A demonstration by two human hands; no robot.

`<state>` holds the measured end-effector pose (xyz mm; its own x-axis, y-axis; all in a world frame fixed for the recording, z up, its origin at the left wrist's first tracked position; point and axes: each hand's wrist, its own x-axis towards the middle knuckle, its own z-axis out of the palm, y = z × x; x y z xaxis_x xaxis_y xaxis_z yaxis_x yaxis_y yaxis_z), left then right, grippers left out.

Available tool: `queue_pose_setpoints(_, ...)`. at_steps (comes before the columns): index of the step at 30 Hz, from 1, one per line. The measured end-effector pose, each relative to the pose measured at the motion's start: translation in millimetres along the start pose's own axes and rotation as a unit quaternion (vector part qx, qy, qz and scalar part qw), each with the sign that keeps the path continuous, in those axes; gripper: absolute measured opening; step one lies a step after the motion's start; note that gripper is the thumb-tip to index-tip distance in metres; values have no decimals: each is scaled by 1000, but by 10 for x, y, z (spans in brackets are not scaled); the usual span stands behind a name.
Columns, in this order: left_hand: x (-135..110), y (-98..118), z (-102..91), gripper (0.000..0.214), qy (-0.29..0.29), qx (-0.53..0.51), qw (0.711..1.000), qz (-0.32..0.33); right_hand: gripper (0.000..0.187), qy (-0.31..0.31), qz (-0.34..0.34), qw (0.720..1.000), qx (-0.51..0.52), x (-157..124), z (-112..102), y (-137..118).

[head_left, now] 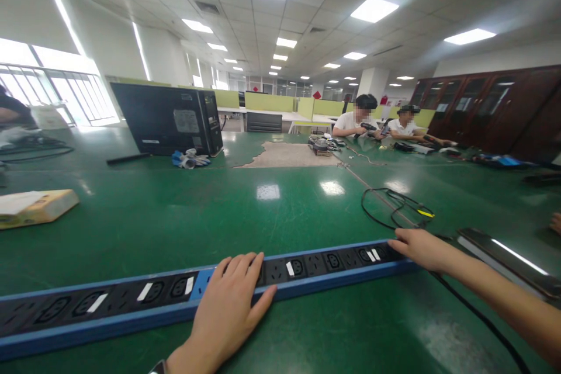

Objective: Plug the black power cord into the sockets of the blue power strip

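A long blue and black power strip [307,272] lies across the near part of the green table, running from the left edge to the right. White stickers mark several of its sockets. My left hand [234,298] rests over its middle, fingers across the top and thumb along the near side. At the strip's right end, my right hand [423,248] grips it, with some fingers hidden underneath or behind. From near that end a black cable [477,310] runs toward the lower right, while another part of black cable [390,204] lies in loops beyond.
A black computer case [166,120] stands at the back left beside gloves [190,158]. On the left lies a yellow packet [37,207]. A dark flat device [508,260] sits right of my right hand. Two people [357,120] work across the table near scattered parts [324,145].
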<state>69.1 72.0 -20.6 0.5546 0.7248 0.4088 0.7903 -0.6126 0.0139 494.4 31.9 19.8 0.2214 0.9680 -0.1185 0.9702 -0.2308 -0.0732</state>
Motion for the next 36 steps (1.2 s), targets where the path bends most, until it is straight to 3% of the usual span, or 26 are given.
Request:
queue_pose_setpoints(6, -1, 13, -25, 53, -6, -5, 1000, -7, 34, -18, 10, 1000, 11, 13, 6, -1)
queue_pose_setpoints(11, -7, 10, -24, 53, -3, -8, 1000, -5, 35, 10, 41, 999, 11, -46, 44, -23)
queue_pose_setpoints(16, -10, 10, -17, 52, 4, -11, 1000, -2, 36, 7, 22, 1000, 11, -44, 40, -27)
queue_pose_setpoints(21, -3, 20, -12, 53, -2, -11, 1000, -4, 42, 0, 20, 999, -25, -17, -264, -4)
queue_pose_setpoints(23, -3, 25, -14, 52, 1, -13, 1000, -6, 43, 12, 13, 1000, 5, -40, -434, -42)
queue_pose_setpoints(26, -4, 34, -24, 50, 2, -15, 1000, -10, 47, -15, 12, 992, 124, -110, -585, -204)
queue_pose_setpoints(29, -7, 43, -38, 50, -2, -18, 1000, -11, 49, -78, 6, 975, 207, -175, -531, -469)
queue_pose_setpoints(32, -9, 47, -46, 52, -5, -20, 1000, -8, 46, -106, -25, 968, 224, -185, -365, -743)
queue_pose_setpoints(36, -9, 46, -47, 53, -18, -15, 1000, -12, 41, -93, -54, 978, 176, -123, -222, -981)
